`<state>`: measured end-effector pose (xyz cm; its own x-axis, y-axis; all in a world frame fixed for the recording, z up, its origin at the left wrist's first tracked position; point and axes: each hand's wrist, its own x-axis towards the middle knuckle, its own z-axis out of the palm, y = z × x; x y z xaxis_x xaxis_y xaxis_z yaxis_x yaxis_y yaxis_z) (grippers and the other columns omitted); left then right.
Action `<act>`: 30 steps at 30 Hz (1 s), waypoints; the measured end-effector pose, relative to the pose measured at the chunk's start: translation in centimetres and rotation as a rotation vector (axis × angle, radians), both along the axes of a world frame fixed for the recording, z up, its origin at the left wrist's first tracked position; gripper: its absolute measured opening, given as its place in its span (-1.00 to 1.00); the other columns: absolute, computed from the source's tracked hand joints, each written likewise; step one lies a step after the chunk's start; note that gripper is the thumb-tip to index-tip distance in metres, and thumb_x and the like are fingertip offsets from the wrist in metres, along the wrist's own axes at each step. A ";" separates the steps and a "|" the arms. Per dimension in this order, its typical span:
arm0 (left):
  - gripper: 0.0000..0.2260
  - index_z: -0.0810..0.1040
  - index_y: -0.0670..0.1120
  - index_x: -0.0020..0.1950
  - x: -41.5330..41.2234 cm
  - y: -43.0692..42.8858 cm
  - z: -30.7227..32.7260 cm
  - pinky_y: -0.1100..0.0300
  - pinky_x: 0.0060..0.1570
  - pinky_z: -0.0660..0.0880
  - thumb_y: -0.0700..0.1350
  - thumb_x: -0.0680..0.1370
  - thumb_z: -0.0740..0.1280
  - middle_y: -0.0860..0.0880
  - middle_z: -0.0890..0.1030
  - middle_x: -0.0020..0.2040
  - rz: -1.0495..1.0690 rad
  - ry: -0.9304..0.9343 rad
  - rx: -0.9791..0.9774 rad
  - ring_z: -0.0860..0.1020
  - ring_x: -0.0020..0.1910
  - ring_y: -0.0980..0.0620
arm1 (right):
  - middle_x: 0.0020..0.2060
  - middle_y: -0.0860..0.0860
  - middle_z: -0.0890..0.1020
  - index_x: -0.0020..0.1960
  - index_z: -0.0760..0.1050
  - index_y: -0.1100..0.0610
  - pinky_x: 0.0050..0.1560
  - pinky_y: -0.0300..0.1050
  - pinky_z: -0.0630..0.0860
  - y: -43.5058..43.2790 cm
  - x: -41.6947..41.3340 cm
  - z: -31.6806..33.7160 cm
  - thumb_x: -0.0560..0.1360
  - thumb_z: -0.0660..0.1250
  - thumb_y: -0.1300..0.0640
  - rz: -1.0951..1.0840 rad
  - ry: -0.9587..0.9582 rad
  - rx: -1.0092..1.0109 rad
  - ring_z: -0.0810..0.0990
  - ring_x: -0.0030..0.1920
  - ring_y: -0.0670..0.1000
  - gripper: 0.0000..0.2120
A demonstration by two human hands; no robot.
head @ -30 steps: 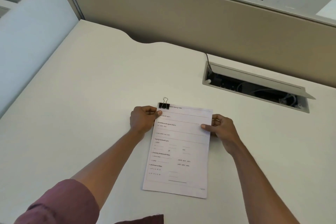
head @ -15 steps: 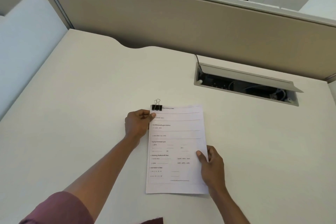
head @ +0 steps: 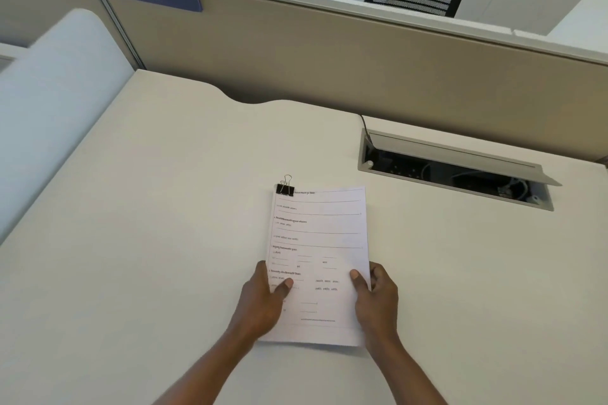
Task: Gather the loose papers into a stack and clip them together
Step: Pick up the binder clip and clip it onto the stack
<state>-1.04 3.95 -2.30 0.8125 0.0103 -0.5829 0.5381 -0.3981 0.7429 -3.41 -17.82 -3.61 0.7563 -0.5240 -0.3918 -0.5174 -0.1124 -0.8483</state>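
Head view | cream desk (head: 164, 207) | beige partition (head: 329, 52) | open cable tray (head: 454, 171)

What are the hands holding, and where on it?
Both the left hand and right hand grip the clipped paper stack by its lower side edges.

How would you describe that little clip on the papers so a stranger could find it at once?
Start at the pale desk, whose open cable hatch is sunk into its right side. Left of the hatch lies a printed paper stack, held near its bottom by the left hand and right hand. The black binder clip bites its top left corner, the only dark thing on the white sheets, wire loops raised.
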 end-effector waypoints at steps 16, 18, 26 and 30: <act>-0.70 0.49 -0.19 0.41 18.4 0.9 2.6 0.03 0.15 0.55 -0.16 0.70 0.36 -0.22 0.64 0.38 -0.022 -0.211 0.263 0.61 0.32 -0.27 | 0.03 -0.03 0.70 0.14 0.53 0.04 0.20 0.06 0.61 2.1 18.4 2.8 0.69 0.38 0.16 0.098 -0.129 -0.037 0.68 0.14 0.15 -0.93; -0.69 0.48 -0.20 0.42 19.9 0.9 2.4 -0.01 0.23 0.55 -0.16 0.69 0.36 -0.23 0.63 0.39 -0.025 -0.200 0.282 0.59 0.35 -0.28 | 0.05 -0.01 0.69 0.15 0.54 0.06 0.22 0.07 0.60 2.4 20.0 2.5 0.68 0.39 0.14 0.113 -0.103 -0.057 0.68 0.17 0.18 -0.93; -0.65 0.48 -0.18 0.44 22.3 0.9 1.0 -0.15 0.34 0.57 -0.10 0.68 0.38 -0.23 0.60 0.41 -0.098 -0.154 0.400 0.57 0.37 -0.30 | 0.30 0.15 0.70 0.35 0.54 0.20 0.19 0.06 0.55 2.8 21.9 0.9 0.66 0.43 0.07 0.209 0.072 -0.199 0.64 0.29 0.26 -0.67; -0.64 0.44 -0.17 0.41 22.9 0.5 1.0 -0.04 0.15 0.53 -0.07 0.68 0.39 -0.23 0.61 0.37 -0.102 -0.159 0.516 0.60 0.33 -0.31 | 0.29 0.13 0.68 0.34 0.51 0.17 0.06 0.01 0.48 2.9 22.3 1.3 0.62 0.47 -0.02 0.250 0.172 -0.305 0.64 0.28 0.27 -0.60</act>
